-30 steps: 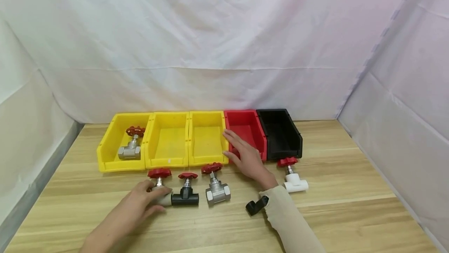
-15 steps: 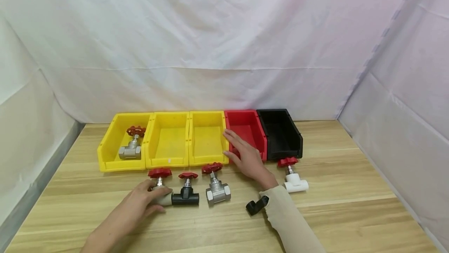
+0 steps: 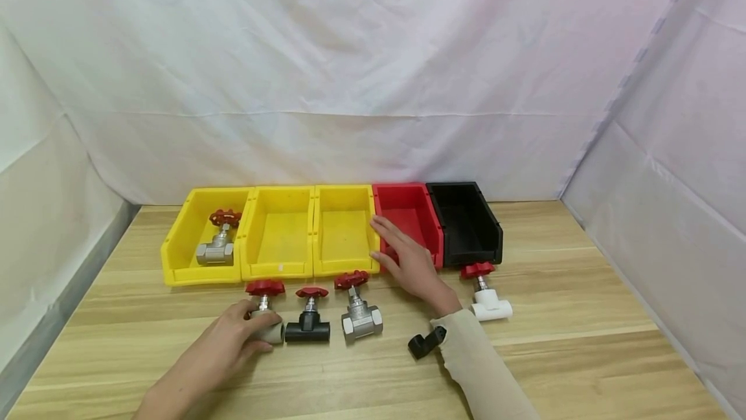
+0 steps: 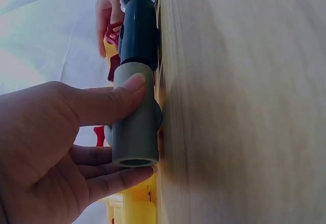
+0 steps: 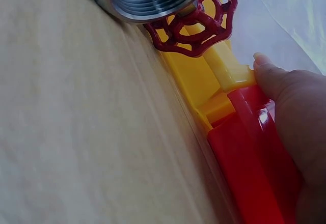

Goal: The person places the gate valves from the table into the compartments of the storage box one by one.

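My left hand [image 3: 247, 329] grips a grey valve [image 3: 269, 331] with a red handwheel as it lies on the wooden table. In the left wrist view the thumb [image 4: 109, 99] lies along the grey valve's [image 4: 135, 127] body and the fingers curl under it. A black valve [image 3: 307, 326] lies right beside it. My right hand [image 3: 396, 255] rests with straight fingers on the front edge of the red bin [image 3: 408, 206]. In the right wrist view its thumb [image 5: 275, 76] touches the rim where the red bin [image 5: 249, 163] meets a yellow bin [image 5: 204, 81].
Three yellow bins [image 3: 278, 269], the red bin and a black bin [image 3: 466, 226] stand in a row. The leftmost yellow bin holds a steel valve [image 3: 217, 248]. Another steel valve [image 3: 361, 321], a white valve [image 3: 489, 307] and a small black part [image 3: 422, 344] lie on the table [image 3: 583, 342].
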The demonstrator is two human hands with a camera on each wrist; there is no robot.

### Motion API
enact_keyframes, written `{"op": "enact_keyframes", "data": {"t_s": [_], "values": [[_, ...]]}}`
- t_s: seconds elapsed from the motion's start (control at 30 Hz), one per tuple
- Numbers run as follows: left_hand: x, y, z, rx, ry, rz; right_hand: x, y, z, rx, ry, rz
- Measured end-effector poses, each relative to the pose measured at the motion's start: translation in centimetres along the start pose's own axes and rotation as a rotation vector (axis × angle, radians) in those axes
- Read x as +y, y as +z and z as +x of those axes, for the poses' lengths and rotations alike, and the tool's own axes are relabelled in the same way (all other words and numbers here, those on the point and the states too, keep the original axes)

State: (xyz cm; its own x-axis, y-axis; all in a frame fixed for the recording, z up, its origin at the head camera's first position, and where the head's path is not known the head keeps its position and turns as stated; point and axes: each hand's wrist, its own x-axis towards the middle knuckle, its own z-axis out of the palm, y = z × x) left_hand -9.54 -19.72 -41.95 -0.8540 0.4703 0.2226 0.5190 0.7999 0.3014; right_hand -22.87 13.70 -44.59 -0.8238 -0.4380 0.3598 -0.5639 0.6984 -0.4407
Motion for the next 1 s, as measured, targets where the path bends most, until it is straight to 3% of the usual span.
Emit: {"op": "enact_keyframes", "data": {"t_s": [0.33,0.7,1.0], "values": [[0.0,0.0,-0.2,-0.03,-0.018,0.013,-0.1,0.0,0.0,-0.004,0.015,-0.007],[0.2,0.3,-0.5,0.014,-0.005,0.013,-0.1,0.0,-0.1,-0.003,0.011,-0.005],[0.9,-0.9,-0.4,-0.003,-0.066,0.022,-0.1,0.1,-0.1,0.004,0.012,-0.013]]}}
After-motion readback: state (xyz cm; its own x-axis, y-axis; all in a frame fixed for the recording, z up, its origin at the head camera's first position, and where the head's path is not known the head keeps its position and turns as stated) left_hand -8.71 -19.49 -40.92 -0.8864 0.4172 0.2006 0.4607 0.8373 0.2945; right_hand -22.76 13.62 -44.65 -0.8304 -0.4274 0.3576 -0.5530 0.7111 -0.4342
